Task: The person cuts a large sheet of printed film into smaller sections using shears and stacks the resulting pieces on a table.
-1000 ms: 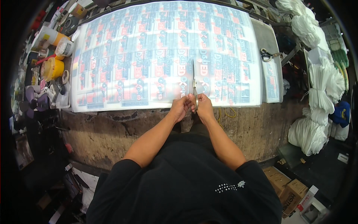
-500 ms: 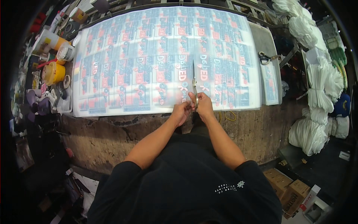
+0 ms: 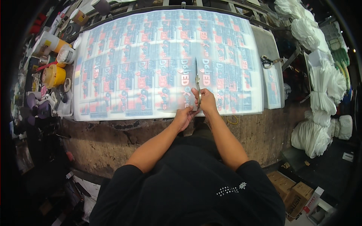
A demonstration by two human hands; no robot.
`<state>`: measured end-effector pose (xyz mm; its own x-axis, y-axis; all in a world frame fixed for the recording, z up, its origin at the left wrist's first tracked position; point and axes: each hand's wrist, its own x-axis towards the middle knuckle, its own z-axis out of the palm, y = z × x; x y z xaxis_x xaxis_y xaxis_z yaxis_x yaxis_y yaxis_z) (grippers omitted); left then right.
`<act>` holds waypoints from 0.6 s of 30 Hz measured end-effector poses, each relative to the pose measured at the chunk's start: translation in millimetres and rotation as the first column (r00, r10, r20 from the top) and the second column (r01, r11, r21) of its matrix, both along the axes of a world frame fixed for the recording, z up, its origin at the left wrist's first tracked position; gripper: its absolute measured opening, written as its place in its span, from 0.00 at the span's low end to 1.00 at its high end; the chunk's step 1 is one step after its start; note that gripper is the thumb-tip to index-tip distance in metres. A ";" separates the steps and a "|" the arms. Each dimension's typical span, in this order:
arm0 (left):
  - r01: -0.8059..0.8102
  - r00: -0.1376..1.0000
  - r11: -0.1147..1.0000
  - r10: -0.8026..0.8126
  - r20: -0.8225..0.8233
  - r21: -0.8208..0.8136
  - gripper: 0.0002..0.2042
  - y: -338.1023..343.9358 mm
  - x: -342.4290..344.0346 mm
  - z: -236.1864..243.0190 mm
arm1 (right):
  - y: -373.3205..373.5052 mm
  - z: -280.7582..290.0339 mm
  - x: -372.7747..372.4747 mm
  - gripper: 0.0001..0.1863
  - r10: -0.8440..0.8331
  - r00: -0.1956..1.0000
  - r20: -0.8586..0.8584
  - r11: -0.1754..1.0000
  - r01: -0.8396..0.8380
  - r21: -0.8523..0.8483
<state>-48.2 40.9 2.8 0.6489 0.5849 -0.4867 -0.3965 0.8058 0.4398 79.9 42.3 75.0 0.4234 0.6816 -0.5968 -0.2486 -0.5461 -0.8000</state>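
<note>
A stack of large translucent sheets (image 3: 143,90) with repeated blue and red printing covers the worktable. My right hand (image 3: 205,102) grips a pair of long metal scissors (image 3: 197,77), their blades lying over the sheets and pointing away from me, almost closed. My left hand (image 3: 184,117) pinches the near edge of the top sheet just left and below the scissor handles, its fingertips partly hidden. A second pair of scissors (image 3: 266,61) lies on a grey board at the right, above a narrow printed strip (image 3: 271,86).
Tubs, including a yellow one (image 3: 52,77), crowd the table's left end. White bundles (image 3: 324,86) line the right side. A metal rack (image 3: 241,11) runs behind the table. Yellow cord (image 3: 232,120) hangs below the front edge. Cardboard boxes (image 3: 286,190) sit at the lower right.
My right hand and the scissors have moved slightly away from me along the sheet. My left hand now sits a little lower than the right, at the edge. The table appears lower in view.
</note>
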 end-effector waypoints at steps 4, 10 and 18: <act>0.012 1.000 1.000 -0.012 0.011 0.013 0.14 1.0 0.0 -5.5 | 8.2 -7.2 4.2 0.24 -0.020 1.000 -0.008 0.999 0.020 0.030; -0.020 1.000 0.999 0.021 0.012 -0.029 0.10 0.5 -0.1 -10.2 | 28.7 -5.1 12.2 0.23 -0.012 1.000 -0.013 0.998 0.013 0.063; 0.023 0.999 1.000 -0.022 -0.047 0.014 0.16 -0.8 -1.0 -0.5 | 67.0 -16.3 35.3 0.24 -0.031 0.996 -0.082 0.991 0.041 0.127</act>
